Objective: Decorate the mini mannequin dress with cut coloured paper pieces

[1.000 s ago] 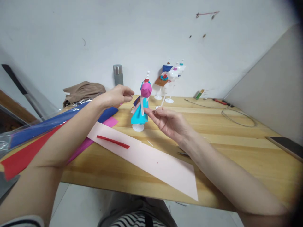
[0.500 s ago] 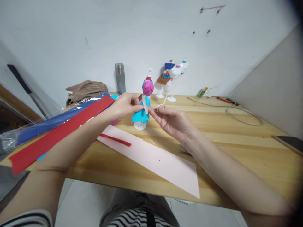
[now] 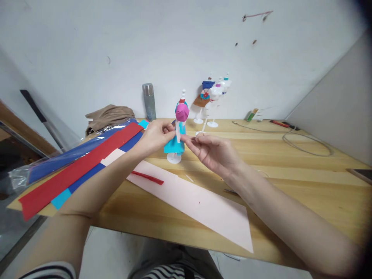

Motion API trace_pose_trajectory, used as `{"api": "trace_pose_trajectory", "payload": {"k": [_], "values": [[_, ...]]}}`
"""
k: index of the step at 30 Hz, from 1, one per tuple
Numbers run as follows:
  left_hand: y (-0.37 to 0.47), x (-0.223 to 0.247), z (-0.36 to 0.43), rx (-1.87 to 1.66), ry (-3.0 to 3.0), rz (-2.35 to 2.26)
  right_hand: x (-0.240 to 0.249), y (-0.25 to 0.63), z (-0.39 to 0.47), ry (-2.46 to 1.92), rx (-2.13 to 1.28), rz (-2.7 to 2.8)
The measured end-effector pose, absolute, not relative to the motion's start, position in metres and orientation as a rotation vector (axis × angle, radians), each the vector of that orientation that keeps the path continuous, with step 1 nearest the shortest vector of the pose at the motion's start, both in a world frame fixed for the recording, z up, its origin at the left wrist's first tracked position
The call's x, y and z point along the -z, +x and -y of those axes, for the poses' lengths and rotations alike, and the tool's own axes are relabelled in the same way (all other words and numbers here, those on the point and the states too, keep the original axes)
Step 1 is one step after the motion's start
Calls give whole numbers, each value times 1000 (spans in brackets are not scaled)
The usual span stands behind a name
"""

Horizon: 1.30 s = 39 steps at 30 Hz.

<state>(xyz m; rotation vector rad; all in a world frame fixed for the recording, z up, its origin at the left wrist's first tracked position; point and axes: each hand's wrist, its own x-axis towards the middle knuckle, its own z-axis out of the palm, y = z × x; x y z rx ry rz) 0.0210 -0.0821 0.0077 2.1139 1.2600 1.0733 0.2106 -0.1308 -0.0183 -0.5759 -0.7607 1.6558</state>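
Note:
A small dress form (image 3: 174,146) in blue paper stands upright on a round white base, with a magenta piece on its upper front. A pale pink strip (image 3: 178,133) hangs down its front. My left hand (image 3: 160,133) is at the form's left side, thumb and fingers pinched together beside the strip; what they grip is hidden. My right hand (image 3: 213,152) is on the other side, palm partly up, its fingers apart and fingertips touching the form near the strip's lower end.
A long pale pink sheet (image 3: 203,205) with a narrow red strip (image 3: 148,177) lies in front. Red paper (image 3: 81,166) and blue sheets lie left. Dressed forms (image 3: 215,93), a flask (image 3: 149,101) and cable (image 3: 308,149) are behind; scissors (image 3: 231,191) lie by my right forearm.
The whole view has shifted slightly. Both hands stay at the dress form, and my left forearm uncovers more of the blue and pink paper on the left.

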Motion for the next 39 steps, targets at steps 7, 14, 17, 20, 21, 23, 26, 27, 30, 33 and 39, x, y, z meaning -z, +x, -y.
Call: {"api": "trace_pose_trajectory", "payload": {"k": [7, 14, 17, 20, 21, 23, 26, 27, 30, 33, 39], "values": [[21, -12, 82, -1046, 2102, -1309, 19, 211, 132, -588, -1664, 801], [30, -15, 82, -1093, 2140, -1436, 18, 209, 132, -559, -1677, 775], [33, -14, 80, -1125, 2156, -1461, 19, 208, 133, -577, -1657, 791], [36, -13, 78, -1129, 2143, -1472, 17, 207, 135, -610, -1608, 831], [36, -13, 78, -1128, 2143, -1475, 17, 207, 135, -618, -1592, 852], [37, -13, 77, -1128, 2148, -1481, 14, 208, 135, -643, -1541, 900], [38, -14, 78, -1124, 2168, -1498, 11, 211, 134, -737, -1370, 975], [38, -14, 78, -1120, 2169, -1509, 11, 213, 133, -785, -1295, 1003], [39, -13, 79, -1113, 2163, -1543, 10, 216, 129, -931, -1139, 1089], [39, -11, 80, -1130, 2175, -1563, 11, 216, 126, -988, -1132, 1127], [40, -9, 81, -1177, 2239, -1570, 6, 214, 129, -1002, -1259, 1137]]}}
